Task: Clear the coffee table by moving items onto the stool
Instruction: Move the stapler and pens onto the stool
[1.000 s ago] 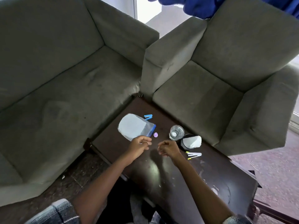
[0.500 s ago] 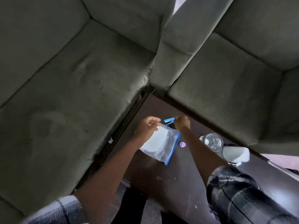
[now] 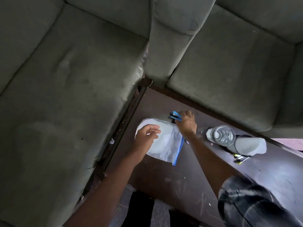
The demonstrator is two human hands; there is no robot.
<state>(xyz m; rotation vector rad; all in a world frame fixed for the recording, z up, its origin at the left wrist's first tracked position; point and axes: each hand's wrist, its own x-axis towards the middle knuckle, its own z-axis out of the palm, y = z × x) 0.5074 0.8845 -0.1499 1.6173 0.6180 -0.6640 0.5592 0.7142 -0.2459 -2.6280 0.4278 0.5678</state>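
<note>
Right hand [image 3: 186, 122] reached across to the far side of the coffee table [image 3: 164, 179], its fingers curled round a small blue clip [image 3: 175, 115] and pinching it. The clip stuck out from the fingertips on the side toward the sofa [image 3: 65, 95], just above the tabletop; blur hid whether it was touching the wood. Left hand [image 3: 146, 136] lay over the near-left part of a clear zip bag [image 3: 165, 145], fingers loosely bent and pointing toward the right hand, with no visible grip on the plastic. The bag lay flat on the table between the two hands, something white and rounded inside it, its blue seal strip running along the edge nearest the right forearm. The clip sat just beyond the bag's far corner, close to it.

To the right of the right wrist, a clear drinking glass [image 3: 223, 135] stood upright on the table. Just beside the glass lay a pale grey object with a dark band [image 3: 249, 145], too blurred to name. Thin black-and-yellow pens [image 3: 241, 158] lay against its near side. An armchair [image 3: 229, 71] stood along the table's far edge, touching the sofa at the corner.
</note>
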